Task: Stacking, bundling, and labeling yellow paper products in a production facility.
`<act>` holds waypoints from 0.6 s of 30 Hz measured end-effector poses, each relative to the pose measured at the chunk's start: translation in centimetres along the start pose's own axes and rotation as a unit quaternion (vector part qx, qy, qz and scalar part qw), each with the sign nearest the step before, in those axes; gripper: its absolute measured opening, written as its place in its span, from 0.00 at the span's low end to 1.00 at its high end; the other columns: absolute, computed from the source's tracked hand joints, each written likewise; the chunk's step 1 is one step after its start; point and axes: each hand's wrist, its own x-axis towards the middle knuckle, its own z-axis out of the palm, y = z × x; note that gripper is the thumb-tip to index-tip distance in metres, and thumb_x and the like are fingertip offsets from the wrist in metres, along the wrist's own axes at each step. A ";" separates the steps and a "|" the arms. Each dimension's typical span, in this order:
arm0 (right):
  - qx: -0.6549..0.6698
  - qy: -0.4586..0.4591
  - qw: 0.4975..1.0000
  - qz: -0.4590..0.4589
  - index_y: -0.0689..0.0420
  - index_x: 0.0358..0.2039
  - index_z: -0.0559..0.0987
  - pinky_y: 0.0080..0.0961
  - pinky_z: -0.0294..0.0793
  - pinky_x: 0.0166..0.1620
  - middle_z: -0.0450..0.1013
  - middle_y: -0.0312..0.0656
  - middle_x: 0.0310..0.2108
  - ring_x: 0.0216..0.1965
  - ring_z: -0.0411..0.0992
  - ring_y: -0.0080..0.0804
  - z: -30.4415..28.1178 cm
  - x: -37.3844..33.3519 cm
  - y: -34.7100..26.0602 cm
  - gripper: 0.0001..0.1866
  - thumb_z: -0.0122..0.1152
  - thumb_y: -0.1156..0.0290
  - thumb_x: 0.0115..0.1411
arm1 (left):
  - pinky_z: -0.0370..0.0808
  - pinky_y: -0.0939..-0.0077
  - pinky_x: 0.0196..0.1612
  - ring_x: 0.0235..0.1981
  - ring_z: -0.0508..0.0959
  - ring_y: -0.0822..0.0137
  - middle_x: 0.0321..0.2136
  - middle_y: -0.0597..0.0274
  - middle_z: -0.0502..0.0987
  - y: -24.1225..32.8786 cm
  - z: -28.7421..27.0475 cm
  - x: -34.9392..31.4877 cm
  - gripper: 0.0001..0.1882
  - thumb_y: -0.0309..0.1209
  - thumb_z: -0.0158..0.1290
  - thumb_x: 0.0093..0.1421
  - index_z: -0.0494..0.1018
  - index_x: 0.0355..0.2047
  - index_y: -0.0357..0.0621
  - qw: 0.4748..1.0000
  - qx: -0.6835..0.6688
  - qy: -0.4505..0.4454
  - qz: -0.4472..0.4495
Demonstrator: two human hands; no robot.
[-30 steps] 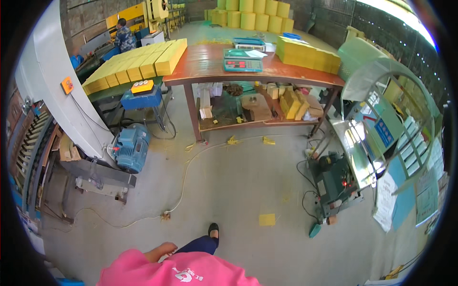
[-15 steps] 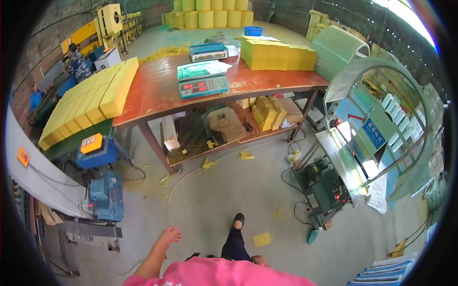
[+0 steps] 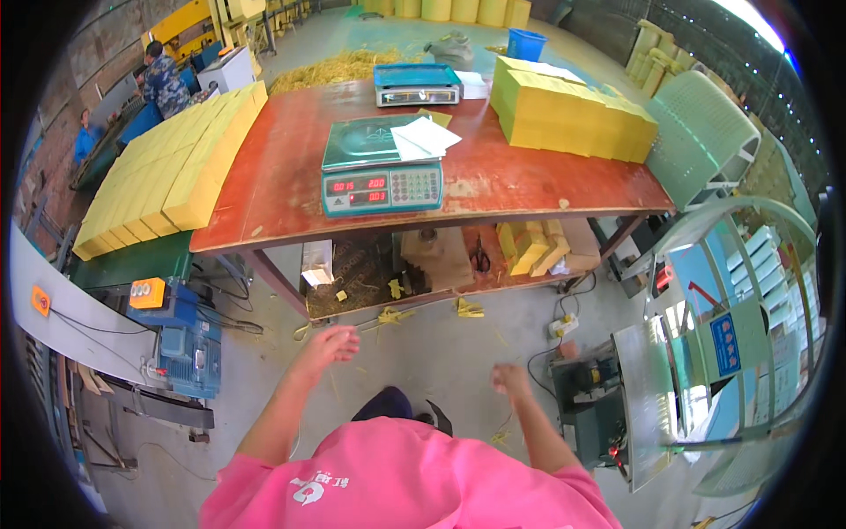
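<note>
My left hand (image 3: 325,349) hangs in front of the red table (image 3: 291,150), fingers loosely bent and somewhat apart, nothing seen in it. Lower and to the right, my right hand (image 3: 511,380) is loosely curled and touches nothing; it too appears to hold nothing. On the table's front part stands a green digital scale (image 3: 381,189) with a lit red display. White paper slips (image 3: 425,138) lie on its plate. Behind it sits a second scale (image 3: 416,85) with a blue tray. A stack of yellow paper sheets (image 3: 573,115) occupies the table's right end.
Yellow paper bundles (image 3: 172,163) line a green conveyor (image 3: 132,262) at left, above a blue motor (image 3: 192,360). A machine with a round guard (image 3: 740,335) stands at right. Cables and scraps (image 3: 469,308) lie on the floor. A person (image 3: 165,81) works at far left.
I have moved forward, so the table and scales look nearer. My left hand has risen toward the table; my right hand has swung up and forward from beside my body.
</note>
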 end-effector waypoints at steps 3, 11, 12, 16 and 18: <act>-0.047 0.011 0.986 -0.159 0.61 0.38 0.79 0.23 0.71 0.31 0.73 0.37 0.26 0.26 0.70 0.25 1.5 5.9 -17.1 0.16 0.57 0.60 0.61 | 0.75 0.72 0.48 0.45 0.77 0.67 0.46 0.56 0.76 6.0 2.1 6.3 0.21 0.38 0.47 0.67 0.68 0.54 0.36 0.998 -0.002 -0.047 0.049; -0.160 0.132 0.898 -0.388 0.62 0.44 0.79 0.30 0.72 0.46 0.78 0.49 0.40 0.42 0.76 0.35 8.8 21.7 -45.0 0.23 0.61 0.55 0.56 | 0.73 0.69 0.52 0.48 0.77 0.63 0.48 0.51 0.75 19.0 4.5 18.8 0.21 0.35 0.44 0.68 0.67 0.55 0.33 0.976 0.005 -0.102 0.194; -0.209 0.176 0.869 -0.412 0.61 0.44 0.79 0.31 0.72 0.48 0.78 0.50 0.42 0.46 0.75 0.39 9.7 23.0 -46.2 0.25 0.62 0.53 0.55 | 0.73 0.69 0.52 0.48 0.77 0.63 0.47 0.51 0.76 20.3 4.8 20.0 0.20 0.35 0.44 0.69 0.68 0.55 0.33 0.976 -0.002 -0.101 0.191; -0.282 0.118 0.892 -0.332 0.61 0.40 0.81 0.32 0.73 0.44 0.78 0.50 0.38 0.42 0.76 0.41 11.5 29.6 -49.2 0.23 0.66 0.54 0.51 | 0.73 0.69 0.52 0.47 0.77 0.64 0.46 0.52 0.76 23.8 5.0 25.9 0.19 0.34 0.43 0.69 0.69 0.54 0.33 0.973 -0.035 -0.102 0.204; -0.261 0.074 0.909 -0.316 0.62 0.37 0.81 0.31 0.72 0.41 0.78 0.48 0.33 0.36 0.75 0.37 11.5 31.6 -49.5 0.21 0.66 0.56 0.52 | 0.73 0.69 0.52 0.46 0.77 0.64 0.46 0.53 0.76 25.7 5.0 28.1 0.19 0.34 0.43 0.69 0.70 0.53 0.34 0.973 -0.015 -0.098 0.208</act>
